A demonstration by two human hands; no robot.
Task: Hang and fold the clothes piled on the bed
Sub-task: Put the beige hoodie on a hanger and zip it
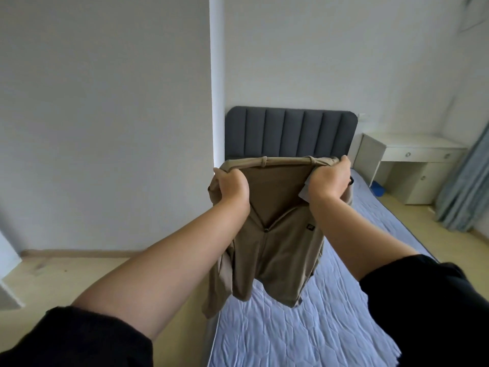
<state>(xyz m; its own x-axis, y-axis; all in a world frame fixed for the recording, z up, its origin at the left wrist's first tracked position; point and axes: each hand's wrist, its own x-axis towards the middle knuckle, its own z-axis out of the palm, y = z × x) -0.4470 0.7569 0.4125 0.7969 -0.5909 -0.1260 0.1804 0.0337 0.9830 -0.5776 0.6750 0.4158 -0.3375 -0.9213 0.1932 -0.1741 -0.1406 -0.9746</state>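
Observation:
A pair of khaki trousers (275, 250) hangs in the air above the bed (330, 313), held up by its waistband with the fly open. My left hand (231, 188) grips the left side of the waistband. My right hand (330, 178) grips the right side, stretching the band taut between them. The legs dangle down, bunched, just over the quilted pale-blue mattress cover. A small dark logo sits near the right hip. No clothes pile shows in this view.
A grey padded headboard (291, 133) stands against the white wall behind the trousers. A white desk with drawers (412, 160) sits to the right of the bed, with a blue-grey curtain (465, 186) beyond it. Pale wooden floor (79, 274) lies left of the bed.

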